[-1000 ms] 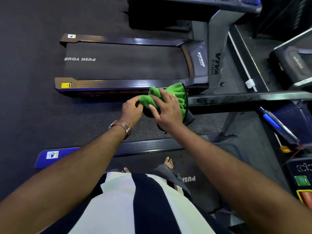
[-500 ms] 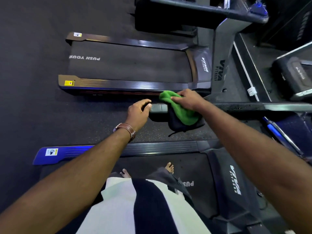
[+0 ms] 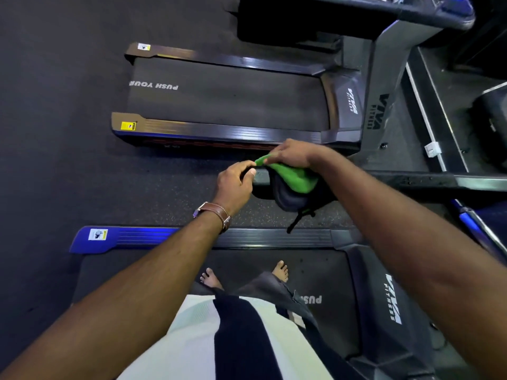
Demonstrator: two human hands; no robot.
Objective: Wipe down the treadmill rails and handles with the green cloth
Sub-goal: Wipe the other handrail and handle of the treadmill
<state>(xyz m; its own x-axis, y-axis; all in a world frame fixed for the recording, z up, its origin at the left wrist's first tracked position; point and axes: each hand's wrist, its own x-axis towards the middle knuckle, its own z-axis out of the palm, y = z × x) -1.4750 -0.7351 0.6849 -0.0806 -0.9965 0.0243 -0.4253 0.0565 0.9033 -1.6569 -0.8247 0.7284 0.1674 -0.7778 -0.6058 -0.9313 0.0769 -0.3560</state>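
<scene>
Dark rubber floor [image 3: 68, 160] fills the left of the view. A neighbouring treadmill [image 3: 227, 105] lies across the upper middle, its belt printed "PUSH YOUR" and its grey upright marked "VIVA FITNESS". The person stands barefoot on the belt of the near treadmill [image 3: 343, 311], whose left side rail [image 3: 123, 239] shows blue at its rear end and carries a small sticker. A dark handrail [image 3: 425, 182] of the near treadmill runs in from the right edge and ends between the two machines. The green cloth [image 3: 293, 178] is draped over that free end: green face up, dark underside hanging below the rail, and a dark strand dangling from it towards the side rail. The right hand [image 3: 290, 154] sits on top of the cloth, fingers curled over its green upper edge, holding it against the rail. The left hand [image 3: 234, 182] is just beside it at the rail's tip, fingers curled, thumb near forefinger at a thin dark edge leading to the cloth; whether it actually pinches that edge cannot be resolved. The hands are close together, not touching. A brown-strapped watch [image 3: 216, 212] is on the left wrist.
</scene>
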